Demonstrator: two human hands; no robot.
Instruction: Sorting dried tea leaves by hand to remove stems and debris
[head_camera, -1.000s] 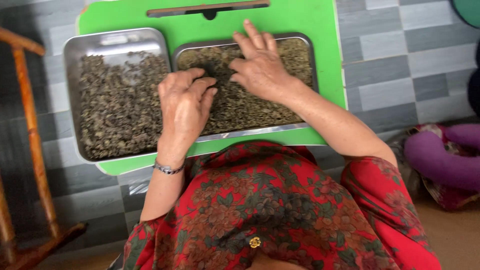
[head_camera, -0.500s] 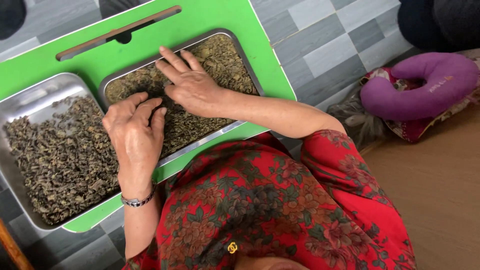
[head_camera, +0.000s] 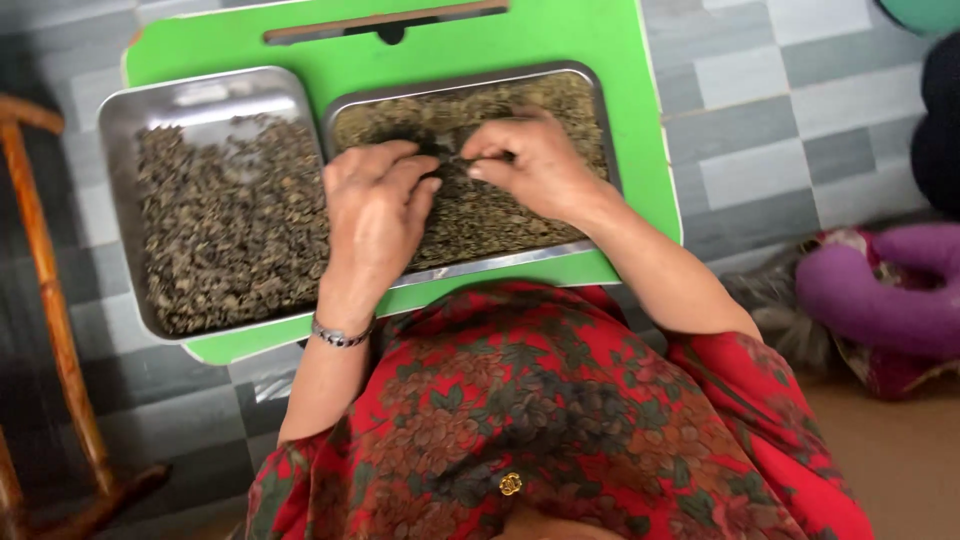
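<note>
Two metal trays of dried dark-green leaves sit side by side on a green board (head_camera: 640, 130). My left hand (head_camera: 375, 215) rests palm down over the left part of the right tray (head_camera: 600, 110), fingers together on the leaves. My right hand (head_camera: 535, 160) is over the middle of the same tray, its fingertips pinched on a small dark bit of the dried leaves (head_camera: 490, 215). The left tray (head_camera: 115, 140) holds a thinner layer of leaves, with bare metal at its top.
A wooden chair leg (head_camera: 45, 280) stands at the left on the grey tiled floor (head_camera: 780, 130). A purple cushion (head_camera: 880, 290) lies at the right. A dark slot with a wooden bar (head_camera: 385, 22) runs along the board's far edge.
My right hand has drawn its spread fingers together into a pinch over the right tray. My left hand has stayed on the leaves. The view has swung level again.
</note>
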